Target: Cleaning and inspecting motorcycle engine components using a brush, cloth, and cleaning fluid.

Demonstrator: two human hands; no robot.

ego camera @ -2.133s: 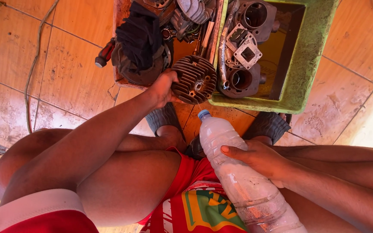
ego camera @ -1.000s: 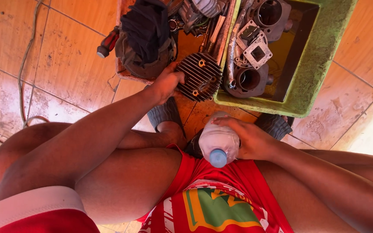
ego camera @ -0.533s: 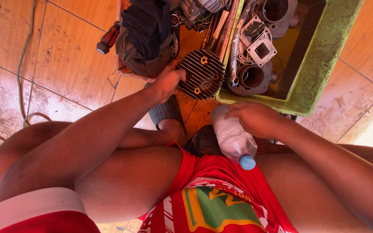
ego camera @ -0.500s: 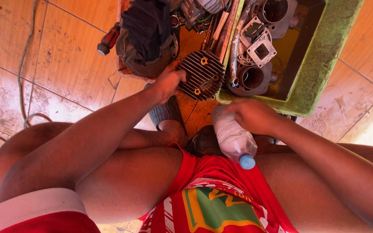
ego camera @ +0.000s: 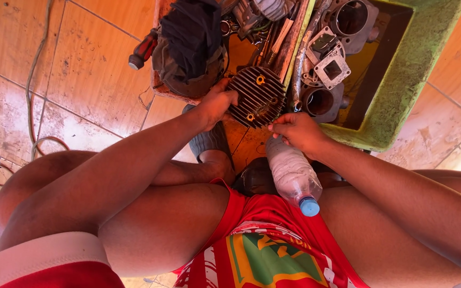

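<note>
Orange floor tiles [ego camera: 86,80] are seen from the head camera. A finned cylinder head [ego camera: 255,96] is gripped at its edge by the left hand [ego camera: 217,104], beside a green tray [ego camera: 401,90]. A clear plastic bottle [ego camera: 293,173] is clasped by the right hand [ego camera: 297,133], cap toward the lap.

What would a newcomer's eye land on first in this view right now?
Probably the round, dark finned engine part at top centre, gripped at its edge by the left hand. Just below it, the right hand holds a clear plastic bottle, blue cap pointing toward the person. At upper right, a worn green tray holds metal engine pieces.
</note>
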